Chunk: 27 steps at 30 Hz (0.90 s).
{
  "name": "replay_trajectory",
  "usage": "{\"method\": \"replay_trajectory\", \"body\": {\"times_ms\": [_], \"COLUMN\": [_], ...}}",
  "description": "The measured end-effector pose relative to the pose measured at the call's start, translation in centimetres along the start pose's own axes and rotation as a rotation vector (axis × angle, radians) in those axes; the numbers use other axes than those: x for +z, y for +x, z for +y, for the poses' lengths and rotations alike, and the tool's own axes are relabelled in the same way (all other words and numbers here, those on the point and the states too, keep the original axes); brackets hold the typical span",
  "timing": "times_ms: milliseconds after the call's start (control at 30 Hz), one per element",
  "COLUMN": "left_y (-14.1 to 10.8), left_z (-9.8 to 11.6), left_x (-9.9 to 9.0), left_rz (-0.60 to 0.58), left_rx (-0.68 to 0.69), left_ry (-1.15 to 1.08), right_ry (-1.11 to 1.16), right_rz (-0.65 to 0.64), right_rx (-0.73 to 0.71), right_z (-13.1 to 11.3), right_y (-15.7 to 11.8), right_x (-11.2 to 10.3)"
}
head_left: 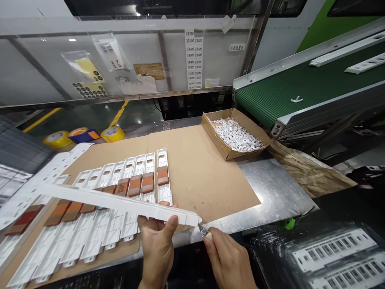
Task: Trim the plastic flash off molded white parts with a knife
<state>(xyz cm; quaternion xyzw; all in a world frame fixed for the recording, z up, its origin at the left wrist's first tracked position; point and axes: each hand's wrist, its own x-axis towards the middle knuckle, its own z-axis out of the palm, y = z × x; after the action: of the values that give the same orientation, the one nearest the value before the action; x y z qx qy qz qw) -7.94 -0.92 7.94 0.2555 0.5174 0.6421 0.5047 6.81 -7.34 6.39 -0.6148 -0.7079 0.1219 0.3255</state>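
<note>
A long white plastic strip (120, 204) is held up across the view, its right end low and near me. My left hand (158, 241) is closed round the strip near that end, thumb on the near side. In my right hand (227, 257) is a small knife (203, 230), its blade touching or very close to the strip's right tip. Behind and below the strip, several white plastic parts with orange-brown blocks (163, 175) across them lie in a row on a cardboard sheet (204, 172).
An open cardboard box (221, 146) of small white pieces sits at the table's back right. Beyond it, a green conveyor (270, 96) carries white parts. Tape rolls (112, 133) stand at back left. Wrapped white panels (333, 249) are at lower right.
</note>
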Motion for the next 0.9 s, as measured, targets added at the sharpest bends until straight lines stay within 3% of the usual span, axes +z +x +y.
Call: {"method": "replay_trajectory", "body": {"times_ms": [367, 600, 667, 833, 900], "left_y": [-0.2, -0.5, -0.5, -0.1, 0.2], "left_z": [0.8, 1.1, 0.9, -0.7, -2.0], "left_x": [0.7, 0.6, 0.5, 0.6, 0.8], "left_rz": [0.021, -0.009, -0.063, -0.228, -0.296], "left_rx": [-0.07, -0.083, -0.151, -0.477, -0.528], "left_ry": [-0.003, -0.014, -0.036, -0.137, -0.119], "right_ry": [-0.013, 0.039, 0.093, 0.107, 0.068], "right_rz": [-0.017, -0.025, -0.018, 0.083, 0.114], "right_rx": [0.007, 0.164, 0.213, 0.254, 0.246], "right_z": [0.3, 2.0, 2.6, 4.9, 6.3], "right_y": [0.1, 0.3, 0.3, 0.2, 0.1], "right_x": [-0.5, -0.3, -0.4, -0.7, -0.8]}}
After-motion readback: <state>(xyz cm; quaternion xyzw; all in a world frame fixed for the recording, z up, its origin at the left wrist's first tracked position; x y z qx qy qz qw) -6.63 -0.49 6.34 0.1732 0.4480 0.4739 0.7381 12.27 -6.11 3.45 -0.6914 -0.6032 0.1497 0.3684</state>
